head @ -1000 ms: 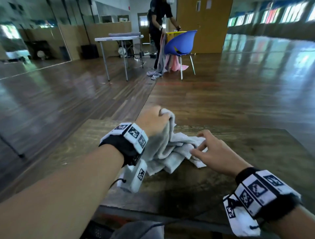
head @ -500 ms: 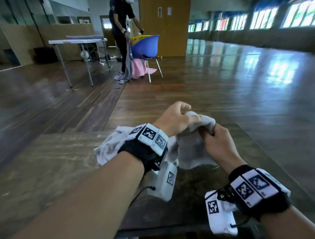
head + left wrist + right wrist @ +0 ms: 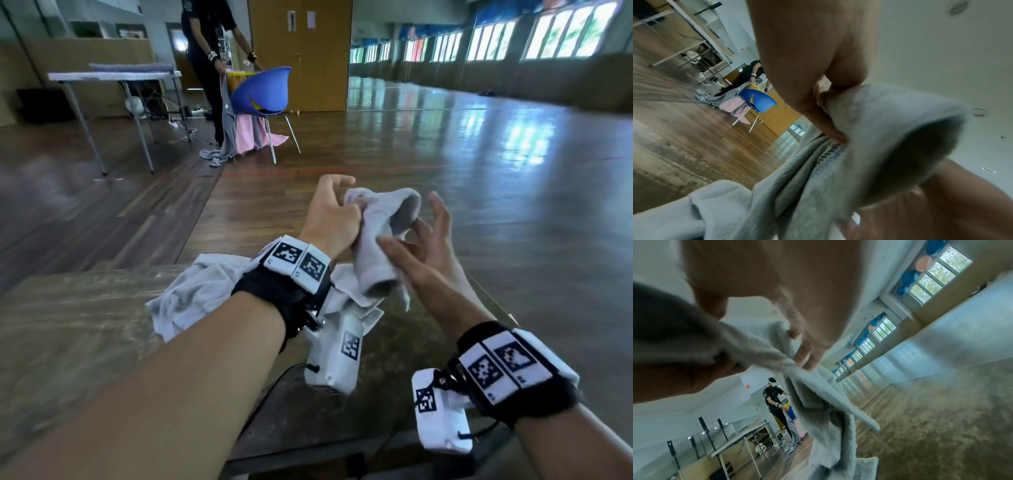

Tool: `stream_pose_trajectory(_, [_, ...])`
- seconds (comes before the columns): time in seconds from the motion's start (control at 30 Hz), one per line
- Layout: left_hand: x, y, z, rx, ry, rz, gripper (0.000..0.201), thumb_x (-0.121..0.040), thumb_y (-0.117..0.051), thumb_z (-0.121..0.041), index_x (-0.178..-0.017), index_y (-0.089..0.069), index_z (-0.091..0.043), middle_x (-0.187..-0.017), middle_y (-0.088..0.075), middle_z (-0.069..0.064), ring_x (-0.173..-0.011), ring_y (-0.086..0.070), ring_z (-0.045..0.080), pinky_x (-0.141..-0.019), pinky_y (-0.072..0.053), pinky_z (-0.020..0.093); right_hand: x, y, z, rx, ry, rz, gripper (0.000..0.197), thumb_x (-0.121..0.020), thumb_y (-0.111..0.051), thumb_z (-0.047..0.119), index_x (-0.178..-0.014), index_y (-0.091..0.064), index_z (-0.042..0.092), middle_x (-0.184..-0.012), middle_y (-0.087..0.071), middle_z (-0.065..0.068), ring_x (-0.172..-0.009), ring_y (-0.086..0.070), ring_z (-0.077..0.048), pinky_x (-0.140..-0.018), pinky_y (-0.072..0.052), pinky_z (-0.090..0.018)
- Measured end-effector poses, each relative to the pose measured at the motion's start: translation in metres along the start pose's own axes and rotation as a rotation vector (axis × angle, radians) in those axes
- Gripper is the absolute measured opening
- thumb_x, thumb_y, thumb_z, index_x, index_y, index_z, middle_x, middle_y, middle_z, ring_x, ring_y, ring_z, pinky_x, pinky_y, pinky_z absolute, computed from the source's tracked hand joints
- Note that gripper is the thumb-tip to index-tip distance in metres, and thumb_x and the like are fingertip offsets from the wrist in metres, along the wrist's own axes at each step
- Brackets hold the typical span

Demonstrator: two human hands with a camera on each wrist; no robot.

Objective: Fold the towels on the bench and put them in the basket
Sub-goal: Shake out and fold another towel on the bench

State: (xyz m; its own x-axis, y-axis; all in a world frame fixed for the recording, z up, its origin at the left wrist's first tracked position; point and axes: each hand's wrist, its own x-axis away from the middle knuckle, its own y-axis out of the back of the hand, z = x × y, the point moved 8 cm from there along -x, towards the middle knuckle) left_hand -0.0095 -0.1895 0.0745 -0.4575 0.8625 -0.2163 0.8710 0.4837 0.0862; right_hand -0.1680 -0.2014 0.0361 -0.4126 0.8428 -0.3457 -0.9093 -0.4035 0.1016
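Note:
A pale grey towel (image 3: 378, 219) is bunched and lifted over the far edge of the worn wooden bench (image 3: 85, 329). My left hand (image 3: 347, 207) grips its upper fold in a fist, seen close in the left wrist view as fingers (image 3: 818, 113) curled into the towel (image 3: 890, 123). My right hand (image 3: 411, 236) is beside it with fingers spread and straight. Its thumb lies across the towel's front and its fingertips (image 3: 807, 358) touch a hanging edge of the towel (image 3: 818, 395). The towel's other end (image 3: 191, 298) trails on the bench under my left wrist. No basket is in view.
Beyond the bench lies an open wooden floor (image 3: 445, 164). At the back left a person (image 3: 205, 51) stands handling cloths at a blue chair (image 3: 262, 90), next to a folding table (image 3: 116, 77) with a grey towel on it.
My right hand has let go of its grip on the towel and spread its fingers. My left hand has kept hold and raised the bunched fold a little higher.

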Motion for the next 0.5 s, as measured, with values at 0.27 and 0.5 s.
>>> stream_pose_trajectory(0.27, [0.019,0.010,0.035,0.326,0.215,0.035,0.044,-0.081,-0.054,0.006,-0.119,-0.055,-0.018,-0.096,-0.062,0.007,-0.059,-0.062,0.013,-0.050,-0.050,0.026,0.020,-0.026,-0.028,0.353,-0.045,0.195,0.109,-0.065,-0.091,0.038,-0.144,-0.016,0.044,-0.130,-0.057,0.018,-0.111,-0.063,-0.001,-0.086,-0.051,-0.013])
stream_pose_trajectory(0.5, [0.029,0.009,0.050,-0.047,0.122,0.160,0.028,-0.077,-0.059,-0.009,-0.094,-0.071,-0.027,-0.067,-0.067,-0.004,-0.064,-0.060,0.014,-0.068,-0.053,0.036,0.006,0.014,-0.019,0.563,-0.014,-0.221,0.014,-0.090,-0.063,0.026,-0.095,-0.052,0.031,-0.086,-0.063,0.012,-0.078,-0.058,-0.004,-0.058,-0.040,-0.020])
